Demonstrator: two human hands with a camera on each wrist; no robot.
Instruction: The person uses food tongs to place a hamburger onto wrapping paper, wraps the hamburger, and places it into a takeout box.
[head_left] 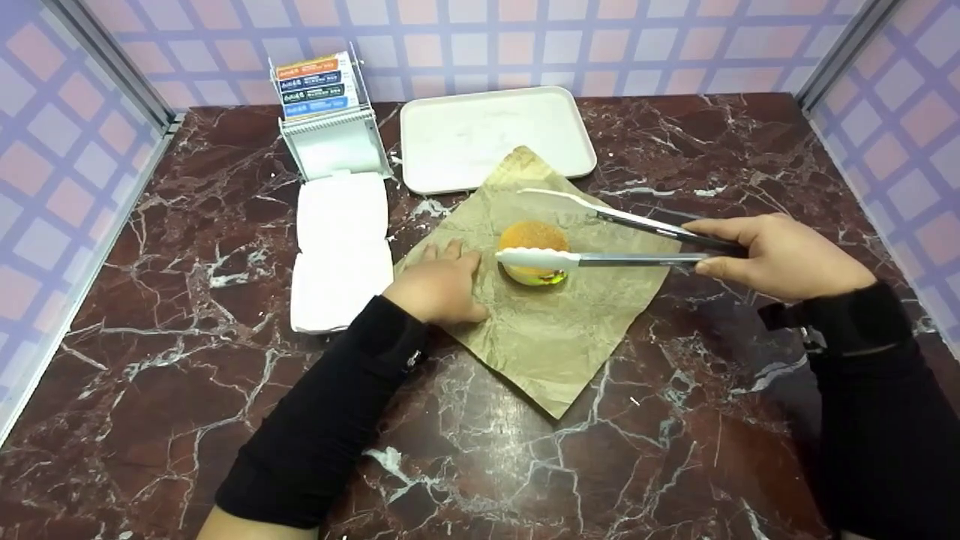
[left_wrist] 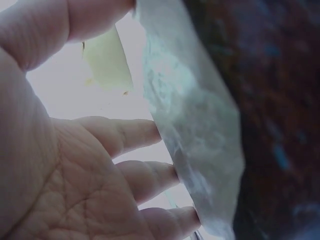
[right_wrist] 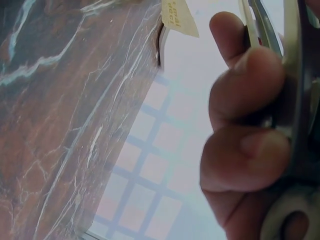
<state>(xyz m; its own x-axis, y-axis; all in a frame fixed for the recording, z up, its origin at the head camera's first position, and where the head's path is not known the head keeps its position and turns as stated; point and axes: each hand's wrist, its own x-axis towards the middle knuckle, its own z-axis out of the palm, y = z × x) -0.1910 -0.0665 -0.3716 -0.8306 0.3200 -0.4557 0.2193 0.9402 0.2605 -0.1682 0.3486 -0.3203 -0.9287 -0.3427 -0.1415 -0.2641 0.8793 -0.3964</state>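
Note:
A hamburger [head_left: 536,235] with lettuce showing at its edge sits on a brown paper sheet [head_left: 555,345]. My right hand [head_left: 784,255] grips metal tongs [head_left: 637,259] with white tips, fingers on one arm and thumb on the other. The tongs are spread: the nearer tip passes over the bun, the farther one hovers above paper behind it. My left hand [head_left: 439,285] rests on the paper's left corner with fingers spread, just left of the hamburger. In the left wrist view its fingertips touch the edge of the paper [left_wrist: 200,135]. Fingers curl round the tongs [right_wrist: 295,100] in the right wrist view.
A white clamshell box [head_left: 341,285] lies open to the left. Behind it stands a rack [head_left: 337,146] holding several colourful boxes [head_left: 315,82]. The white tray [head_left: 450,142] lies at the back, partly under the paper. Checkered walls [head_left: 510,45] enclose the marbled table [head_left: 480,465].

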